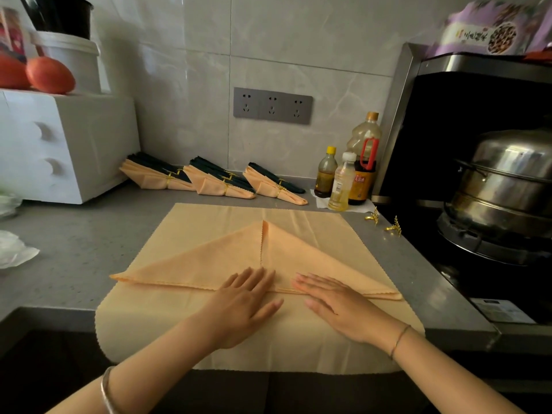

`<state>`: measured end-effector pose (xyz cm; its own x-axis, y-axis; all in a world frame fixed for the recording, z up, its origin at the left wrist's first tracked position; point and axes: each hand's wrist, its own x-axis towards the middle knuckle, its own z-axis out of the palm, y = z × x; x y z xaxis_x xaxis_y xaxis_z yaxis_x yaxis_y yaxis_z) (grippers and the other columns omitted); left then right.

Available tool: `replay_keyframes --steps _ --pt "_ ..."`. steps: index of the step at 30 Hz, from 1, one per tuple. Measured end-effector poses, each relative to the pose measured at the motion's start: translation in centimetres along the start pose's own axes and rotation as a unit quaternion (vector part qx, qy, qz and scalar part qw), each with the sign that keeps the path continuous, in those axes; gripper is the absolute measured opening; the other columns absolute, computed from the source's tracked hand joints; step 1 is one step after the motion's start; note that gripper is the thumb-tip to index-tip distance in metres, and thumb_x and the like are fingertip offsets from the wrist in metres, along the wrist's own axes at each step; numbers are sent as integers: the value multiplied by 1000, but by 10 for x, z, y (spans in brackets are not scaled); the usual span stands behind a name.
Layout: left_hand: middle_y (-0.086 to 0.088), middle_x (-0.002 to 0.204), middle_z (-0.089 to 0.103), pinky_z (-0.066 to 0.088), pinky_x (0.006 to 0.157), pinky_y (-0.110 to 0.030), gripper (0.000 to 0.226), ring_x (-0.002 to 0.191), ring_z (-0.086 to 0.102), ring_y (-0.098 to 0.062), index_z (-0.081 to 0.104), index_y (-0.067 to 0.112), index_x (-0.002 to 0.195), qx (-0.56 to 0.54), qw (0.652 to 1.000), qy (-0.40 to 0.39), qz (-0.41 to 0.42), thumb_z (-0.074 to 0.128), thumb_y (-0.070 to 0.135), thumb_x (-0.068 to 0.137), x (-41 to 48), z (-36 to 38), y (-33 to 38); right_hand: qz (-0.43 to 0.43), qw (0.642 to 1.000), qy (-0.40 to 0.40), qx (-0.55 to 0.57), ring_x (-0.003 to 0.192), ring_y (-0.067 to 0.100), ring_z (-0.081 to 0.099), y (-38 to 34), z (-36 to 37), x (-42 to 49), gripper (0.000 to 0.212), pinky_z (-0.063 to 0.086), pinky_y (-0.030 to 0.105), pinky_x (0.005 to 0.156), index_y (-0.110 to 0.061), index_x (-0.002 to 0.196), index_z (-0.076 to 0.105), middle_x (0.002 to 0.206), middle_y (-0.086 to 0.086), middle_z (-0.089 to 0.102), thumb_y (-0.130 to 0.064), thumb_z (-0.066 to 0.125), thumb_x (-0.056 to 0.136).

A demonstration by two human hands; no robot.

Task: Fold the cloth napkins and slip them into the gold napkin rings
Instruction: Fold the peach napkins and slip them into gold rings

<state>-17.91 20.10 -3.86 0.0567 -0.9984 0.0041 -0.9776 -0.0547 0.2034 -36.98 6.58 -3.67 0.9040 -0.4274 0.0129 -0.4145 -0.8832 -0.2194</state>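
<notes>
Fingers [251, 277] straight, slightly spread, flat on the folded napkin [209, 258]; we should press outward along its base edge.

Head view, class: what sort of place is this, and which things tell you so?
Most likely a home kitchen: a steamer pot sits on a stove, and oil bottles stand on the counter by a tiled wall.
</notes>
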Motion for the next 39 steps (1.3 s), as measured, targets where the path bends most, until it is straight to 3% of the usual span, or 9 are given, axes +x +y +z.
replay_keyframes --steps 5,13,18,22,24,26,28,34,39 --pt "17 158 -3 -9 114 -25 68 145 -11 -9 6 45 149 -32 998 3 44 9 69 85 -3 0 -10 -6 1000 5 -18 140 -8 4 0 -3 0 44 2 14 113 -38 147 20 152 -24 12 -37 25 103" --pt "23 156 9 -13 114 -23 61 145 -10 -5 8 42 150 -15 995 2 103 14 64 93 -7 -3 -17 -19 999 -4 -43 134 -15 -2 4 -5 1 45 -7 2 103 -38 147 16 147 -29 5 -32 23 104" --pt "25 156 4 -16 113 -23 63 144 -14 -5 7 42 150 -14 995 -9 101 13 66 92 -7 -2 -18 19 998 -2 -65 129 -14 14 20 -26 -12 44 7 9 108 -42 143 29 145 -31 20 -29 34 101" --pt "26 156 3 -18 113 -25 65 144 -16 -5 6 42 150 -14 994 -2 104 13 68 91 -8 -1 -20 88 990 -7 -113 128 -3 31 51 -50 -26 47 21 20 111 -44 134 42 135 -31 32 -19 46 94" --pt "25 155 5 -19 111 -23 64 144 -15 -5 8 41 150 -10 994 4 108 14 67 92 -7 1 -19 121 991 9 -60 114 -1 47 65 -67 -28 38 36 24 104 -43 112 59 123 -28 48 -13 56 88" --pt "23 154 9 -19 111 -22 64 145 -12 -5 10 39 150 -7 994 13 112 16 67 93 -7 2 -19 131 989 60 46 90 2 61 73 -86 -23 30 49 26 87 -38 87 68 94 -17 68 -8 67 83" --pt "22 154 11 -19 110 -22 64 145 -11 -6 11 38 150 -6 993 21 117 17 67 94 -7 3 -19 132 972 123 149 78 5 65 74 -101 -11 24 50 18 76 -31 78 71 78 -9 71 -7 74 77" --pt "16 152 17 -15 116 -26 68 146 -8 -9 18 30 148 -4 992 36 122 16 67 92 -10 4 -19 124 905 211 347 91 -2 61 54 -107 76 25 48 12 73 -21 104 63 97 -9 67 -14 70 81" --pt "13 150 24 -10 118 -30 72 147 -4 -10 23 27 146 6 991 69 114 9 71 90 -7 10 -20 145 906 186 353 86 5 62 42 -74 149 25 46 14 69 -18 105 63 93 0 71 -19 72 82"
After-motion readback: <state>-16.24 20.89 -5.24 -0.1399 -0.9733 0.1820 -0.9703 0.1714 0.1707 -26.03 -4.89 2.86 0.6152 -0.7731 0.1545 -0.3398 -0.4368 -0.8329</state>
